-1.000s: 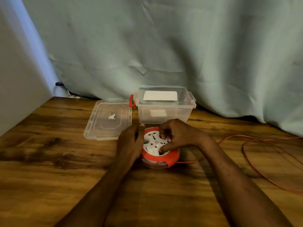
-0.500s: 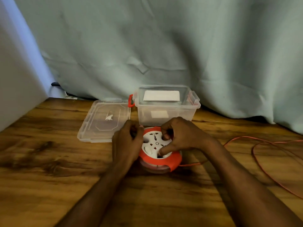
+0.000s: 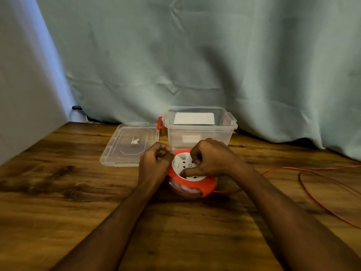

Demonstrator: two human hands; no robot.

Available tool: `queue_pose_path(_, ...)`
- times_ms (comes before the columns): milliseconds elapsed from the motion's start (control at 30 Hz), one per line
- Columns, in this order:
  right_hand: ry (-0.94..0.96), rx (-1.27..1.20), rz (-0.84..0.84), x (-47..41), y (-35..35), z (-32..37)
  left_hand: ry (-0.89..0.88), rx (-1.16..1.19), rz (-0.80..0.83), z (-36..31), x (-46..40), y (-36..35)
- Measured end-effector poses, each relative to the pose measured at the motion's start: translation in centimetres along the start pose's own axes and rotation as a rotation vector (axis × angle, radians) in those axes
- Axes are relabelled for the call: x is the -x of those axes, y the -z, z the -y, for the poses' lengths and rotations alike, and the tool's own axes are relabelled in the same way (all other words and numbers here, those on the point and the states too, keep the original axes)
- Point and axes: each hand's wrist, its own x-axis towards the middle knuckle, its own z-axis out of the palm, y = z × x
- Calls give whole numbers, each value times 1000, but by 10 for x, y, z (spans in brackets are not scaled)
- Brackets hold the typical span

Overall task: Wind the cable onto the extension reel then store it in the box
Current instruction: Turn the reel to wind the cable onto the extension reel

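A round orange extension reel with a white socket face lies flat on the wooden table in front of a clear plastic box. My left hand grips the reel's left edge. My right hand rests on top, thumb and fingers pressed into the white face. A thin orange cable leaves the reel's right side and runs in loose loops across the table to the right. The box stands open with a white label inside.
The box's clear lid lies flat to the left of the box. A pale green curtain hangs behind the table. A grey wall panel borders the left side.
My right hand has turned on the reel's face, and my left hand has closed more tightly on the rim. The cable loops at right have shifted slightly.
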Motion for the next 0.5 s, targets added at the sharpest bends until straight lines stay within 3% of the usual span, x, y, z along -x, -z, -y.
queue_pose_path(167,-72,-16,-87,1,-4,8,17,104,63,1,-5,-1)
queue_pose_path(333,-44,-4,-352,15,-23,-7,-29,170,94,6,-7,4)
queue_pose_path(400,21,-108,-329,21,-26,-21,-35,183,107,7,-9,5)
queue_pose_path(500,56,-191,-163,25,-21,-33,-23,191,132,10,-14,4)
